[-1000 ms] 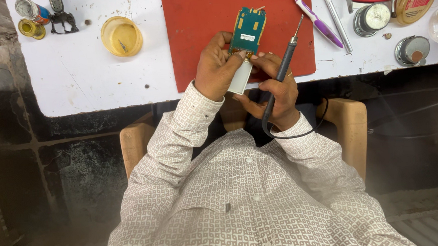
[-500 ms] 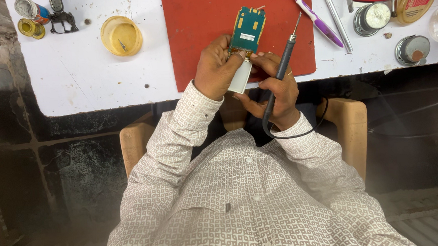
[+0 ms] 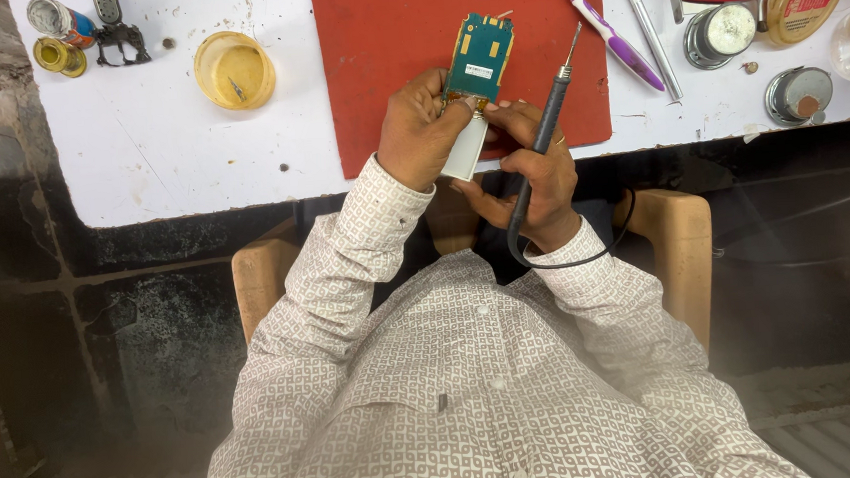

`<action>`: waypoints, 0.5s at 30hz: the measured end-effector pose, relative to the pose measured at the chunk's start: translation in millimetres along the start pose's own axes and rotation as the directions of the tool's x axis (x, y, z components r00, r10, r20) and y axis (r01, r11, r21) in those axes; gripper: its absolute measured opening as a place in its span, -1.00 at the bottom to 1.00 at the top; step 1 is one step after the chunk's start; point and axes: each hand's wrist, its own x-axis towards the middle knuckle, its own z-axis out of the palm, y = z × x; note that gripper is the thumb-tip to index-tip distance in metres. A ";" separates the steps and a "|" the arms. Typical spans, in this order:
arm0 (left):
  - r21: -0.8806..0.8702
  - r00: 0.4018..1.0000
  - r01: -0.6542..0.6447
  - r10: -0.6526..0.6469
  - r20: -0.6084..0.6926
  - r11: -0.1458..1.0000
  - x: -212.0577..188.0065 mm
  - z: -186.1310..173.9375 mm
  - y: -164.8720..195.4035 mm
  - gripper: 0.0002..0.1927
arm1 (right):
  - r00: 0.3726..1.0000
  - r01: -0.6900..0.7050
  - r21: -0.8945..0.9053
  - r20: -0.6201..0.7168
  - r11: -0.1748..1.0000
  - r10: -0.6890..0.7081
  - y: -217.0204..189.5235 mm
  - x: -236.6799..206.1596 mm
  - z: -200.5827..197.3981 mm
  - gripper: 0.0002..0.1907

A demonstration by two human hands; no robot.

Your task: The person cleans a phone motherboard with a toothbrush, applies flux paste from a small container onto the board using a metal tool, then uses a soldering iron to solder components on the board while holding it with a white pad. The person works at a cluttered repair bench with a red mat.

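Green and gold, the circuit board [image 3: 479, 60] is sitting pinched between the 2 hands, above a red mat [image 3: 386, 57] on the white bench [image 3: 149, 156]. The left hand [image 3: 419, 131] is closing around its lower edge and an attached white part [image 3: 465, 152]. The right hand [image 3: 528, 175] is touching the board while gripping a soldering iron [image 3: 545, 131], tip pointing away.

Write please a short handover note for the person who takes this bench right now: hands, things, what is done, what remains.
Left hand: grips the green circuit board with its white part, over the red mat.
Right hand: holds the soldering iron, tip up, clear of the board; fingers also touch the board.
Done: no joint work can be seen.
Left: iron not yet applied.
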 end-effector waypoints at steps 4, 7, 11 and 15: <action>-0.019 1.000 0.006 -0.006 0.003 1.000 1.4 0.0 -1.1 -0.82 | 1.000 -0.004 -0.005 0.003 1.000 0.004 0.3 -0.3 0.2 -0.40; -0.039 1.000 0.028 -0.028 0.009 0.999 1.8 -0.8 -1.6 -0.81 | 1.000 -0.003 0.005 -0.003 1.000 0.003 0.3 0.2 0.2 -0.41; -0.068 0.999 0.049 -0.048 0.019 0.996 2.8 -1.8 -1.3 -0.80 | 1.000 -0.020 0.013 -0.002 1.000 0.020 -1.0 1.3 -0.2 -0.43; -0.050 0.998 0.070 -0.070 0.011 0.996 3.2 -1.9 -0.4 -0.79 | 0.999 -0.032 0.020 -0.009 0.999 0.032 -2.3 1.9 0.3 -0.44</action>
